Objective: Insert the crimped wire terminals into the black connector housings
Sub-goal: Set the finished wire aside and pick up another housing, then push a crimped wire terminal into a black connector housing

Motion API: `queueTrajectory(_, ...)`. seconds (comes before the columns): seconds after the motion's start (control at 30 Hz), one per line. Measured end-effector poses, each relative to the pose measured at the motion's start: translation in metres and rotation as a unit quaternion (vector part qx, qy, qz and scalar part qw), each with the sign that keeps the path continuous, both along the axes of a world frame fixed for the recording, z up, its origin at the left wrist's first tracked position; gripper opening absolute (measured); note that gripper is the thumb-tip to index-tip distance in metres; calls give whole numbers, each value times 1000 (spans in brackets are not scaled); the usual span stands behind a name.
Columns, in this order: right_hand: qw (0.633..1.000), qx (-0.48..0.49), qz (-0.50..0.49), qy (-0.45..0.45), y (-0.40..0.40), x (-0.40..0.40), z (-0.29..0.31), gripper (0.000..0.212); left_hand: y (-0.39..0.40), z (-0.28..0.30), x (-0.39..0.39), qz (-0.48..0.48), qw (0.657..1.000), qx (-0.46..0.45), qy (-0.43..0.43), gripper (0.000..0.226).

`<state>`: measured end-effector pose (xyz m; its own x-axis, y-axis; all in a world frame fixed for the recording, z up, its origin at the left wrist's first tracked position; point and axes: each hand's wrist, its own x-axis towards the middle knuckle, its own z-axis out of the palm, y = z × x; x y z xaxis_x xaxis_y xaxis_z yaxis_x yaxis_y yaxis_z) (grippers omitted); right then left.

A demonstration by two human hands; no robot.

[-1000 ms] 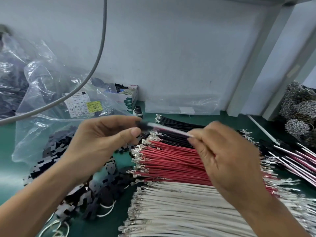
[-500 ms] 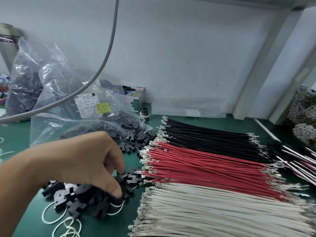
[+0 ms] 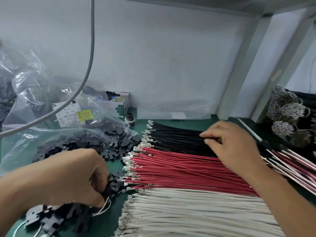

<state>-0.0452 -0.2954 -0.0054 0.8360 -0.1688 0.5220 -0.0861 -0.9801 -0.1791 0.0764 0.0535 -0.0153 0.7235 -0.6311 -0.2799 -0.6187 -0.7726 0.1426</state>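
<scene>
We have a green bench mat (image 3: pixel 196 121) backed by a pale wall, and most of its right half lies under three laid-out rows of cut wires: white wires (image 3: pixel 196 211) nearest us, red wires (image 3: pixel 179 170) in the middle, black wires (image 3: pixel 176 139) at the back, all with their crimped terminals (image 3: pixel 135 159) pointing left. To the left sits a clear plastic bag (image 3: pixel 34 106) spilling black connector housings (image 3: pixel 109 142) onto the mat, with a second loose heap of them under our left hand (image 3: pixel 73 178). That hand is curled down into the heap and appears to be pinching one housing, though the fingers hide the exact hold. Our right hand (image 3: pixel 229 142) rests on the black row with its fingertips (image 3: pixel 205 135) pinching at a single strand there. The risk we see is that lifting one black wire drags its neighbours, since the terminals lie packed and could hook each other; a snagged barb may bend, or the neat rows may scramble. The left hand could also bring up two housings stuck together. Open room is scarce: a narrow green strip between the terminal ends and the housings, and a band along the wall. A grey cable (image 3: pixel 89 65) hangs across the upper left, finished harnesses (image 3: pixel 290 165) crowd the right edge, and a small box (image 3: pixel 118 104) stands at the back, so we judge that joining the parts is best done raised above the rows.
</scene>
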Motion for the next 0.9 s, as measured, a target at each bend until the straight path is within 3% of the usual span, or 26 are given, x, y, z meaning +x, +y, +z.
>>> queueTrajectory(0.07,998,51,23,40,21,33,-7,19,0,-2,0,-11,999,-29,-14,48)
queueTrajectory(0.23,988,68,7,137,35,85,-29,32,3,8,-7,-21,997,-51,-51,25)
queueTrajectory(0.4,993,36,14,114,32,96,-30,10,9,12,-8,-6,994,-78,-74,17)
queueTrajectory(0.53,997,-9,30,74,28,93,-25,11,17,15,-7,-5,987,-138,-78,25)
queueTrajectory(0.63,993,-10,53,108,24,88,-23,17,15,14,-5,4,981,-173,-86,32)
queueTrajectory(0.7,989,7,59,138,25,86,-25,27,9,13,-6,12,968,-224,-112,22)
queueTrajectory(0.77,990,8,52,130,26,86,-27,17,2,11,-9,26,946,-286,-149,13)
queueTrajectory(0.9,993,-19,39,107,28,83,-22,11,-10,5,-14,51,914,-361,-177,18)
